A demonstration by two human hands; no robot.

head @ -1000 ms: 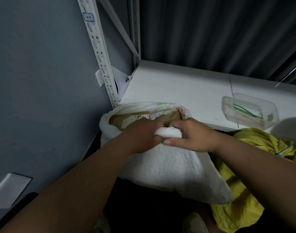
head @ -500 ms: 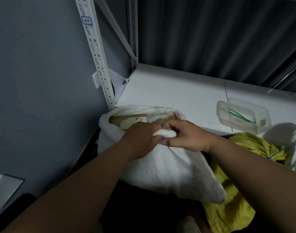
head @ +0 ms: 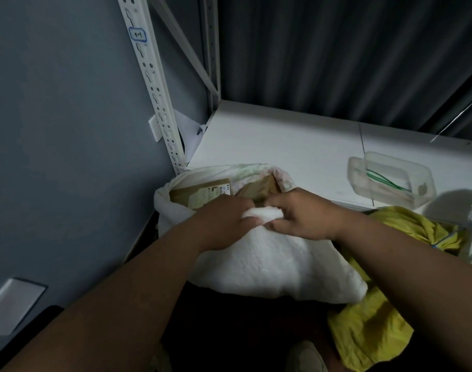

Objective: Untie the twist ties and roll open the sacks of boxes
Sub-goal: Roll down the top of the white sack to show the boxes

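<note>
Nearest the camera, two bare forearms reach in toward a white sack (head: 269, 261) that leans against the front edge of a white shelf (head: 283, 140). The left hand (head: 224, 224) and the right hand (head: 301, 216) meet at the sack's near rim, and both have fingers curled round a rolled wad of the white fabric (head: 261, 212) gripped between them. The left hand grips it from the left, the right hand from the right with its thumb under the roll.

The sack's mouth is open. Just behind the hands, inside the sack, lie brown cardboard boxes (head: 202, 194), one with a printed label facing up. The far rim of the sack is turned outward and touches the shelf edge.

To the right of the white sack, touching its side, slumps a yellow sack (head: 368, 328), partly under the right forearm. Its top is bunched up near a blue tie (head: 441, 241).

Farther back, right of the white sack, a clear plastic tub (head: 393, 181) stands on the shelf and holds green twist ties (head: 385, 179).

Left of the white sack and behind it rises a perforated white rack upright (head: 151, 84) bearing a small blue-bordered label (head: 137, 35). A grey wall is to its left, and dark pleated curtains hang behind the shelf.
</note>
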